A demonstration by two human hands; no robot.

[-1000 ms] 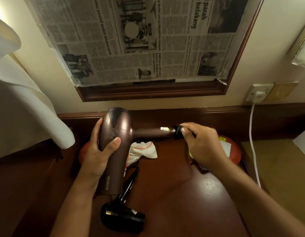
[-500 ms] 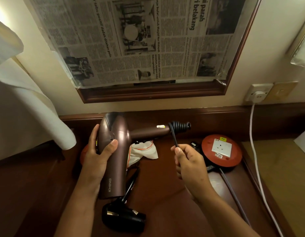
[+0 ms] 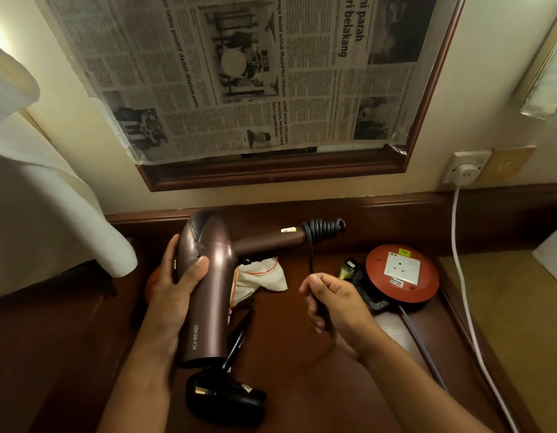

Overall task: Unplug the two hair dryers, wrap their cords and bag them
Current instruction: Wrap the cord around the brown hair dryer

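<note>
My left hand (image 3: 174,295) grips the barrel of a bronze hair dryer (image 3: 213,276), held above the dark wooden desk (image 3: 302,354) with its handle pointing right. Several turns of its black cord (image 3: 322,229) are coiled round the handle's end. From there the cord drops straight down into my right hand (image 3: 336,303), which pinches it in curled fingers. A second, black hair dryer (image 3: 224,398) lies on the desk below the bronze one. A white cloth bag (image 3: 261,278) with an orange drawstring lies behind the bronze dryer.
A red round extension reel (image 3: 402,276) with a white socket sits at the right. A white cable (image 3: 464,292) runs down from a wall socket (image 3: 464,167). A newspaper-covered mirror (image 3: 239,73) hangs above, and white cloth (image 3: 45,182) hangs at the left.
My right hand left the handle's end and drew back down toward me with the cord. The coil on the handle and the red reel came into view. My left hand stayed put.
</note>
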